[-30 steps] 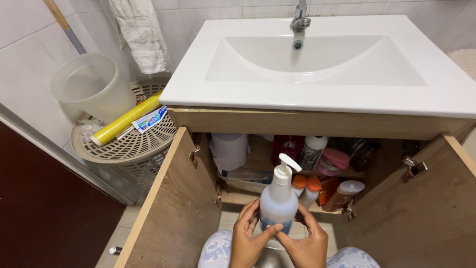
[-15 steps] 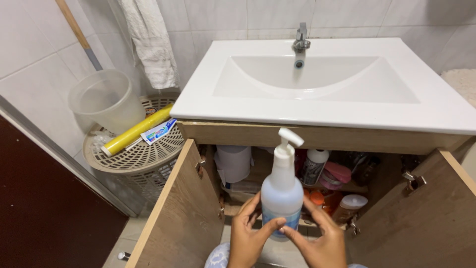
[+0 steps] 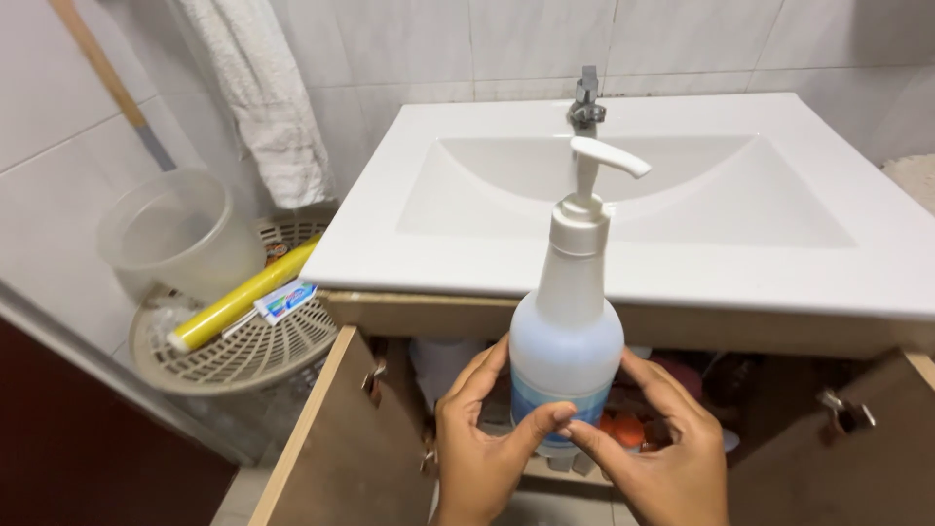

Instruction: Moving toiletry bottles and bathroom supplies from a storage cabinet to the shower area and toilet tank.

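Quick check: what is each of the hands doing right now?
Left hand: closed around the pump bottle.
Right hand: closed on the same pump bottle, from the other side.

Both hands cupped a white pump bottle (image 3: pixel 567 331) upright, the left hand (image 3: pixel 477 448) and right hand (image 3: pixel 662 458) meeting at its blue label. Above the grip lay the white sink (image 3: pixel 623 195); far left, a laundry basket (image 3: pixel 234 346).

- You get even, soft, bright light from above; the white sink (image 3: pixel 633 195) shows no harsh glare.
- The open cabinet (image 3: pixel 682 390) beneath sits in deep shadow, so you can barely make out its contents.
- The pump bottle (image 3: pixel 568 331) looks sharp.
- Straight lines bow slightly near the edges.
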